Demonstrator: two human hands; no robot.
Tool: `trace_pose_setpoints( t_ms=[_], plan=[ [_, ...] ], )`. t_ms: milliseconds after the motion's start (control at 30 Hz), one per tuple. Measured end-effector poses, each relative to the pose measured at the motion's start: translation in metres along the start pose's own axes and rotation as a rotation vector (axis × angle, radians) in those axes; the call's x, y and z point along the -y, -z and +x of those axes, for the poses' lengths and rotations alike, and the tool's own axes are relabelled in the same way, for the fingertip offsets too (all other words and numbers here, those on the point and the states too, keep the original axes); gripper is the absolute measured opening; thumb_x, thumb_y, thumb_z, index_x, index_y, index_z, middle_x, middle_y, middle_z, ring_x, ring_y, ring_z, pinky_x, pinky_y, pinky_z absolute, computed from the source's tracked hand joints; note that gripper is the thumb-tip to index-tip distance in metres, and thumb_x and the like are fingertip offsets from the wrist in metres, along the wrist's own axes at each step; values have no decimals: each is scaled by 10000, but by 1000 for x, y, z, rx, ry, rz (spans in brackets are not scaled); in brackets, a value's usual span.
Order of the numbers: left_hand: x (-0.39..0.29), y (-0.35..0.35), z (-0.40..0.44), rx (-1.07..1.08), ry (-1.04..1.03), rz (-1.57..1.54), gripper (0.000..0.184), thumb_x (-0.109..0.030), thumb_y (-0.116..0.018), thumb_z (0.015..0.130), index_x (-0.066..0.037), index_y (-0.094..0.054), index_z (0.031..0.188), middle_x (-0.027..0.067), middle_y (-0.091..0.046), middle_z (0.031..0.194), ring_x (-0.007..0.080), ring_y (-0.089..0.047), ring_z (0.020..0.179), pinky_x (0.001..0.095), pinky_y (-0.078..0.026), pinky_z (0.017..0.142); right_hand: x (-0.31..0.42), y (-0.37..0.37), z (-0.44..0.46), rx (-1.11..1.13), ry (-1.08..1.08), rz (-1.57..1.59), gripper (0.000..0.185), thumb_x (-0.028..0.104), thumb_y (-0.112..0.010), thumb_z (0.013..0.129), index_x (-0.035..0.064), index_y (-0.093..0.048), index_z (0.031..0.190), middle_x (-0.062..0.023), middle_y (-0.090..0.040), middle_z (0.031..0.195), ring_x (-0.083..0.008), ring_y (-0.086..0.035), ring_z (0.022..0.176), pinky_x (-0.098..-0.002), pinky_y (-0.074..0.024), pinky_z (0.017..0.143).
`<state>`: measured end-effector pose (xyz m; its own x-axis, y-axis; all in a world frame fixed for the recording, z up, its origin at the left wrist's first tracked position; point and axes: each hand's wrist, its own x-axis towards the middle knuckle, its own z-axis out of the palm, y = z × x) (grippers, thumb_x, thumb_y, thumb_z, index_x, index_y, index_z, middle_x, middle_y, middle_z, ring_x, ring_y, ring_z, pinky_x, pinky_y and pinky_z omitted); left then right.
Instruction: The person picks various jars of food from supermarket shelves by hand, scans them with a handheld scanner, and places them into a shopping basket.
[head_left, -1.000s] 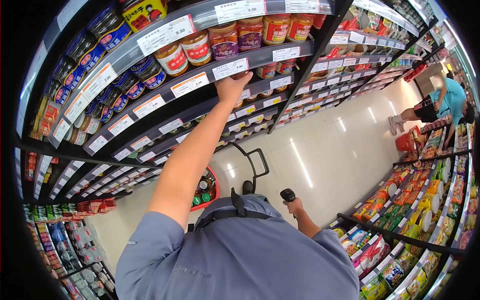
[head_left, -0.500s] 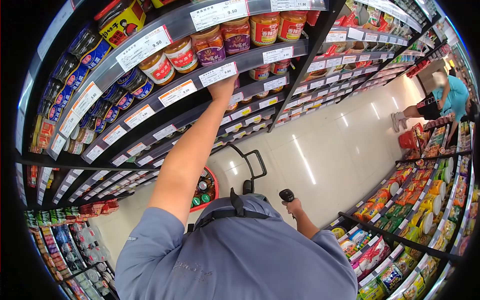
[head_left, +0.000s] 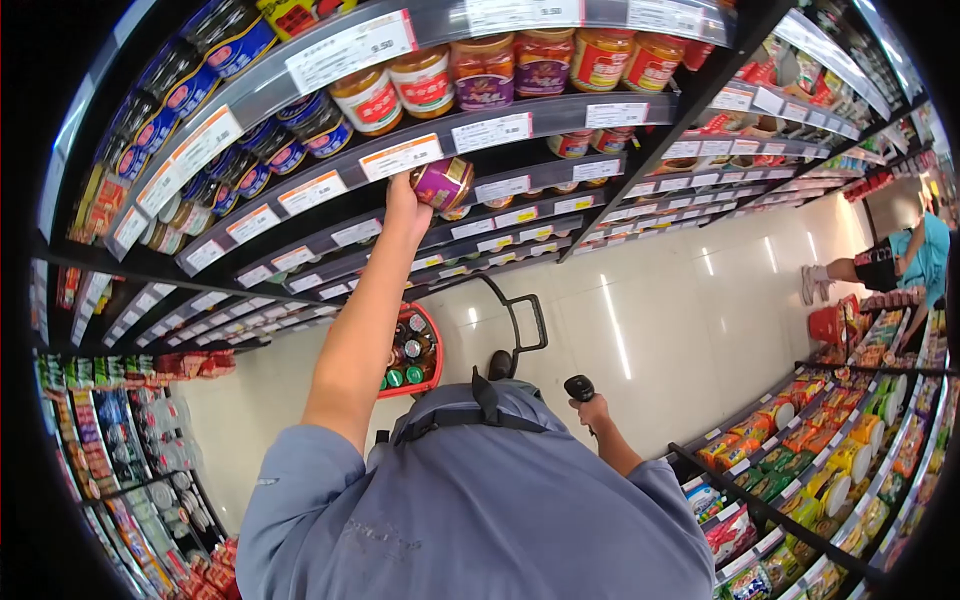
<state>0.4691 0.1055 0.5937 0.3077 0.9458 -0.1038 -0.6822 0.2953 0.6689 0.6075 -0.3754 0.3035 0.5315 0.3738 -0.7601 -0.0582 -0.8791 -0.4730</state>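
Observation:
My left hand (head_left: 405, 206) is closed around a jar with a purple label (head_left: 443, 184), held tilted just in front of the shelf edge, below the price tags. On the shelf above it stand similar purple-label jars (head_left: 482, 72), with white-and-red-label jars (head_left: 367, 100) to their left. Down by my right side, over the floor, my right hand (head_left: 592, 410) is wrapped round the handle of a black handheld barcode scanner (head_left: 577, 387).
A red basket (head_left: 438, 350) holding jars with dark and green lids stands on the floor by my feet, beside a black tubular frame (head_left: 528, 322). Snack shelves (head_left: 800, 440) line the right side. Another person (head_left: 905, 255) in a turquoise shirt is far right.
My left hand has come away from under the shelf's price tags, moving left and down, and the purple-label jar now shows in it. The right hand still holds the scanner.

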Motion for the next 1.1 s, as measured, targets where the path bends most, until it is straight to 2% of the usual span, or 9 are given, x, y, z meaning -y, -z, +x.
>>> trace_pose_setpoints(
  t_ms=[167, 267, 300, 467, 600, 800, 867, 1000, 1100],
  plan=[
    [-19, 31, -61, 88, 57, 70, 495, -270, -599, 803, -80, -475, 1242, 90, -579, 1133, 246, -578, 1048, 434, -464, 945, 9, -4, 3, -83, 136, -92, 333, 251, -783, 708, -20, -599, 644, -71, -568, 543, -160, -544, 436, -325, -425, 420],
    [-26, 66, -90, 277, 169, 34, 565, -321, -634, 747, -75, -479, 1231, 169, -589, 1141, 300, -590, 1052, 464, -481, 931, 29, -8, 3, -99, 326, -94, 360, 283, -777, 717, -14, -597, 623, -82, -582, 552, -158, -545, 433, -322, -434, 431],
    [-30, 67, -104, 353, 190, -14, 595, -354, -652, 721, -79, -487, 1222, 213, -591, 1133, 336, -593, 1050, 475, -488, 921, 44, -7, -4, -85, 356, -122, 354, 290, -776, 718, -16, -613, 647, -91, -590, 561, -174, -561, 454, -334, -450, 457],
    [-54, 85, -148, 649, 398, -278, 677, -494, -731, 626, -87, -493, 1112, 211, -577, 1045, 356, -563, 1001, 472, -473, 891, 118, -11, -41, -77, 687, -205, 306, 245, -785, 711, -6, -671, 845, -142, -679, 731, -211, -662, 695, -350, -509, 650],
    [-79, 110, -167, 857, 459, -478, 699, -466, -742, 627, -73, -459, 1132, 222, -560, 1062, 370, -548, 1014, 491, -458, 891, 188, -16, -104, 132, 835, -202, 263, 152, -777, 720, -11, -665, 894, -136, -691, 784, -185, -656, 719, -322, -505, 679],
    [-126, 151, -176, 998, 411, -303, 686, -423, -781, 600, -86, -434, 1086, 228, -558, 1011, 373, -551, 1001, 498, -446, 883, 287, -32, -221, 665, 945, -47, 249, 111, -809, 668, 4, -651, 828, -96, -679, 771, -187, -606, 641, -310, -491, 655],
    [-136, 171, -180, 994, 397, -236, 696, -411, -764, 574, -81, -435, 1091, 244, -557, 1029, 379, -548, 1029, 496, -436, 904, 300, -49, -227, 958, 1065, -30, 274, 106, -814, 670, -7, -647, 856, -113, -687, 789, -203, -616, 662, -310, -492, 671],
    [-163, 216, -197, 904, 398, -133, 705, -404, -756, 561, -73, -432, 1092, 243, -555, 1049, 372, -552, 1044, 486, -436, 913, 313, -101, -243, 955, 924, -215, 278, 130, -832, 667, -3, -648, 827, -108, -686, 773, -193, -609, 648, -303, -491, 670],
    [-183, 257, -198, 822, 265, 34, 702, -377, -749, 564, -61, -433, 1106, 272, -564, 1063, 326, -586, 992, 408, -489, 837, 303, -145, -246, 889, 843, -192, 302, 160, -824, 691, -3, -648, 875, -85, -687, 794, -176, -600, 645, -303, -490, 666]
  ],
)
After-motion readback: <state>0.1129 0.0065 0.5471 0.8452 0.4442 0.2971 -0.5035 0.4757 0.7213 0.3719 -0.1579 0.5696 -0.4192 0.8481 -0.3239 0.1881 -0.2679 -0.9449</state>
